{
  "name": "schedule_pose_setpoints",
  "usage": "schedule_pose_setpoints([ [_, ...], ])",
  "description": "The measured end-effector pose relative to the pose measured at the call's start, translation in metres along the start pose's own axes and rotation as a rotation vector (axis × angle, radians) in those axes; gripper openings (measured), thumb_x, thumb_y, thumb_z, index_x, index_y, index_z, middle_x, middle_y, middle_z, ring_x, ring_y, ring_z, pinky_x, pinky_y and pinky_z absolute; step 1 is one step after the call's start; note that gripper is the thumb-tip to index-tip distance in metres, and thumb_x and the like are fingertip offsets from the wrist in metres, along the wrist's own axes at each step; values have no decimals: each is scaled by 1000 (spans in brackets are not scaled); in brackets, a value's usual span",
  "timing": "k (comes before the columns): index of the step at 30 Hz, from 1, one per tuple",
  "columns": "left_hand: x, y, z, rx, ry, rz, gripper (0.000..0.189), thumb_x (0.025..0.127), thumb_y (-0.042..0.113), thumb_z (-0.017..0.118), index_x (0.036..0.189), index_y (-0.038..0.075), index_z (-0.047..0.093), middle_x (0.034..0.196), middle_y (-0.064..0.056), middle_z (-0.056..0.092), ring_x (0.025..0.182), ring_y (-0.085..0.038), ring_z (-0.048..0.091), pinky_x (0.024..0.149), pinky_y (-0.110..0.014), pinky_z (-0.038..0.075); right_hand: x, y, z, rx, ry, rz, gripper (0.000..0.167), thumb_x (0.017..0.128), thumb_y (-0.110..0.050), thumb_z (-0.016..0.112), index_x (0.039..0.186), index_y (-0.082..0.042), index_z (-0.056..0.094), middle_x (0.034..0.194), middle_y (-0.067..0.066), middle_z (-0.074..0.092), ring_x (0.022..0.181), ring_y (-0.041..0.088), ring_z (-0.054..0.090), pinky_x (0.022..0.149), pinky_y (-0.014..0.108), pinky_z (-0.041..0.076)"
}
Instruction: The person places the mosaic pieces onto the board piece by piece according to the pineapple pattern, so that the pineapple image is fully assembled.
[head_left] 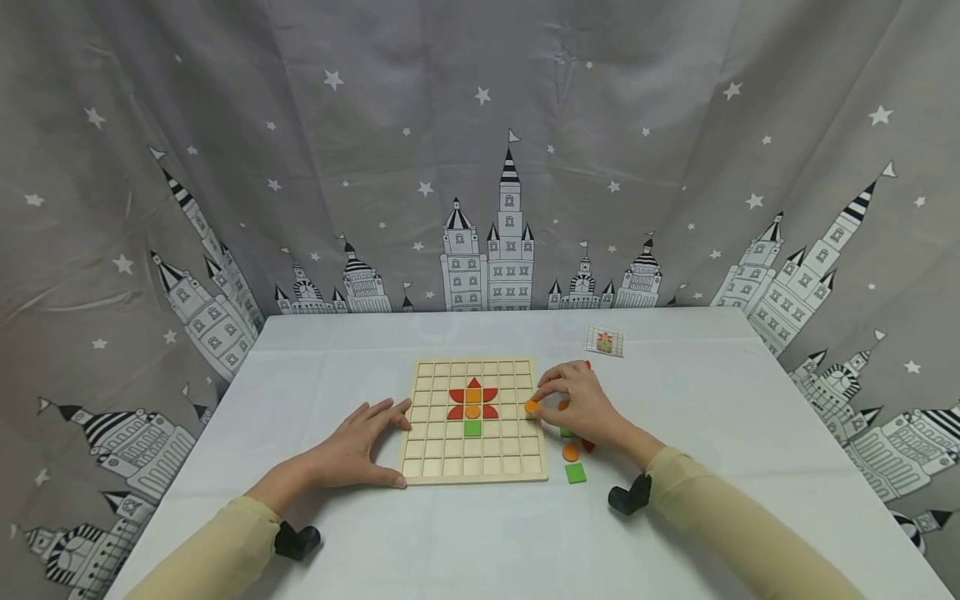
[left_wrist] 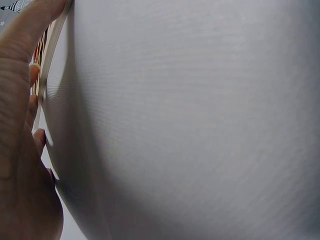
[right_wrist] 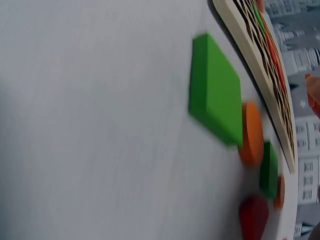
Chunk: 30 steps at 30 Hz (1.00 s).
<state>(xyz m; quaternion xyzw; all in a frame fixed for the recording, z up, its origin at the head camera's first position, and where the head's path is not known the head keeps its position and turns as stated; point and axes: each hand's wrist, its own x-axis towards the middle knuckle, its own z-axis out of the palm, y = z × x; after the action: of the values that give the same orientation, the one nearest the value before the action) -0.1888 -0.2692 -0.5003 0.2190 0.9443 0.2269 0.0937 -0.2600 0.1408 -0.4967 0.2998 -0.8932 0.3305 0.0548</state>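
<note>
Bracing the grid board point(head_left: 432, 468) at frame centre, seemingly against sliding, the left hand point(head_left: 351, 450) lies spread along its edge; right of centre, the right hand point(head_left: 583, 402) pinches an orange disc point(head_left: 532, 407).

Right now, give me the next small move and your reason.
Probably carry the orange disc left over the grid board: the right hand pinches it by the board's right edge, unfilled slots lie inward, and the left hand touches the opposite edge.
</note>
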Motion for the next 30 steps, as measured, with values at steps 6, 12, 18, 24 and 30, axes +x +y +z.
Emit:
schedule_pose_setpoints([
  [6, -1, -1, -1, 2, 1, 4, 81, 66, 76, 80, 127, 31, 51, 167, -2, 29, 154, -36, 19, 125, -58, 5, 11, -20, 21, -19, -69, -19, 14, 84, -36, 85, 92, -27, 80, 112, -11, 62, 117, 18, 45, 101, 43, 39],
  [12, -1, 0, -1, -6, -3, -1, 80, 66, 75, 81, 126, 31, 50, 167, -2, 29, 154, -37, 19, 125, -59, 5, 17, -33, 35, -72, -107, -62, 16, 84, -39, 84, 92, -26, 81, 112, -11, 64, 116, 18, 47, 99, 41, 39],
  [18, -2, 2, -3, -7, -2, -2, 80, 67, 73, 82, 126, 30, 51, 167, -4, 30, 154, -38, 19, 125, -59, 5, 18, -39, 41, -92, -103, -107, 14, 85, -37, 83, 92, -24, 81, 111, -9, 65, 115, 18, 47, 101, 43, 39],
  [24, -2, 3, -3, -12, -5, 1, 79, 68, 73, 81, 126, 29, 51, 166, -5, 30, 153, -39, 19, 125, -60, 5, 17, -40, 44, -103, -97, -114, 14, 86, -38, 82, 92, -25, 79, 111, -9, 64, 114, 17, 46, 103, 43, 39],
  [30, -2, 4, -3, -7, -6, 0, 79, 68, 74, 81, 126, 29, 51, 166, -4, 30, 153, -39, 20, 125, -60, 6, 16, -41, 44, -109, -85, -112, 14, 86, -37, 82, 92, -24, 80, 111, -8, 64, 115, 19, 47, 103, 45, 39],
])
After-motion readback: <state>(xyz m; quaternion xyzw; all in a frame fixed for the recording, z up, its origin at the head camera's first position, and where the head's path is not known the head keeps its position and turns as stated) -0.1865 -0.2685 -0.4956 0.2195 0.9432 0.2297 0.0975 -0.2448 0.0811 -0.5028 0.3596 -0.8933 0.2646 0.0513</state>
